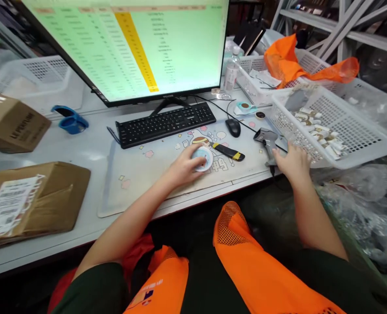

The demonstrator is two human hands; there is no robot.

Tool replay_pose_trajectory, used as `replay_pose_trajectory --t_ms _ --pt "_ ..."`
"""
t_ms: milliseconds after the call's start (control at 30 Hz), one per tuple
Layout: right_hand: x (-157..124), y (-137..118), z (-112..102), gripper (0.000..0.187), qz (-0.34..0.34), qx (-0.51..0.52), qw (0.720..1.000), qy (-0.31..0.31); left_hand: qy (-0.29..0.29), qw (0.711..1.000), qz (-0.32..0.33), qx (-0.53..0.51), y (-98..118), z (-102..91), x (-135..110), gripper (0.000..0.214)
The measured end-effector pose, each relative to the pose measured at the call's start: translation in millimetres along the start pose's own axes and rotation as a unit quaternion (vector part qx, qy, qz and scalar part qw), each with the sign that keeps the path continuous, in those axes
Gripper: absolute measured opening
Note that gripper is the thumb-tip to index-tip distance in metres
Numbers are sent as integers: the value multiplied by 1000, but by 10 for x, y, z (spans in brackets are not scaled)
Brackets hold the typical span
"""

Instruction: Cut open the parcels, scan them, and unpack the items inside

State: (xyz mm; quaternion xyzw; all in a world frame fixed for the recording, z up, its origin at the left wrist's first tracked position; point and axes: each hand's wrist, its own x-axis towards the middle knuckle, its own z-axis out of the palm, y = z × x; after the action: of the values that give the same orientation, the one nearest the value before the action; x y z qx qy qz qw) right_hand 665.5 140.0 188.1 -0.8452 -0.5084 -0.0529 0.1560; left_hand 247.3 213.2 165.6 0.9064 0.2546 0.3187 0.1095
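My left hand (187,166) rests on the desk mat (141,174), its thumb and fingers closed around a small round light-blue and white roll (207,159), which looks like tape. Just right of the roll lies a black and yellow utility knife (228,151). At the mat's right edge lies a grey barcode scanner (268,140) with a cable. My right hand (294,163) is beside the scanner's handle, thumb towards it and fingers apart. Whether the thumb touches the handle I cannot tell. The fingertips are close to the wall of a white basket (360,163).
A black keyboard (167,124) and a mouse (233,127) lie below the monitor (131,52). Cardboard boxes (59,196) stand at the left, near a blue tape dispenser (72,122). A bottle (232,72), another roll (245,107) and orange mesh cloth (283,56) are at the back right.
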Motion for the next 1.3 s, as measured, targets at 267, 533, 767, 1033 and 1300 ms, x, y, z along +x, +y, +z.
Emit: replay_pose_trajectory --t_ms 267,533,767,1033,1300 --pt "390 -141 244 50 91 269 952 -118 34 990 139 21 84 -241 -132 29" --pt "-611 -848 -388 25 -108 371 869 -309 -18 988 123 89 75 -351 -102 22" --pt "-614 -873 -322 34 -102 365 870 -315 29 997 -18 -69 46 -378 -246 27" --pt "368 -374 264 48 27 263 935 -238 256 584 -425 -643 179 -300 -21 58" --pt "-1113 -1602 253 88 -342 360 866 -53 239 461 -375 -768 1038 254 -5 68"
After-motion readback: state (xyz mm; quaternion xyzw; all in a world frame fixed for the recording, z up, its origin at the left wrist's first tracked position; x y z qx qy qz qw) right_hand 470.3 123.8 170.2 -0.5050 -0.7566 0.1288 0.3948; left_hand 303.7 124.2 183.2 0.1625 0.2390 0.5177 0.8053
